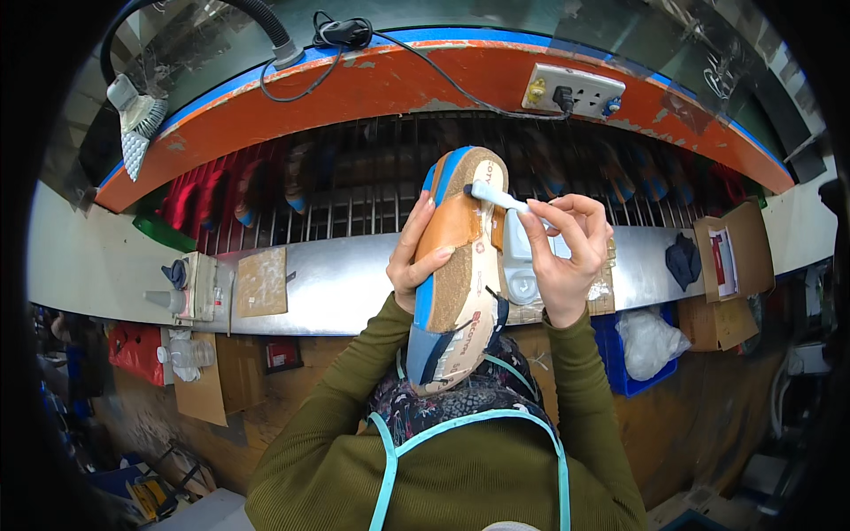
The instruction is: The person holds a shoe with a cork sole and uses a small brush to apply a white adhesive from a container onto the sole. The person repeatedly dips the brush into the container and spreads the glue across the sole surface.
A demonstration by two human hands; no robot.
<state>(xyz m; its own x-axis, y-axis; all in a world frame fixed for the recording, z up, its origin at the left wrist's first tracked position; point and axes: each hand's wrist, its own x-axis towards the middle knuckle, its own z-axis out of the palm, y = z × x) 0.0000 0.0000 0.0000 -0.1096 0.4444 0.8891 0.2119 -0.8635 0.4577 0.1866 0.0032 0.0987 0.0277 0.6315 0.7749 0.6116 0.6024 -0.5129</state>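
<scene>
My left hand (413, 252) grips a shoe (453, 310) from its left side, fingers and thumb wrapped on it. The shoe stands lengthwise in front of me, its pale printed underside and brown cork turned up. It has blue edges, a tan leather band and a dark strap near the lower end. Pinched in my right hand (571, 248) is a small pale toothbrush-like brush (500, 197). Its dark-tipped head meets the shoe's underside near the far end. Partly hidden behind the shoe and my right hand is a whitish plastic container (522, 285).
Behind the metal bench edge (336, 274), several shoes rest on a rack of metal bars (354, 212) under an orange beam (425, 75). A board (262, 281) lies at left. On the right are a cardboard box (739, 248) and a blue bin (611, 350) with a plastic bag.
</scene>
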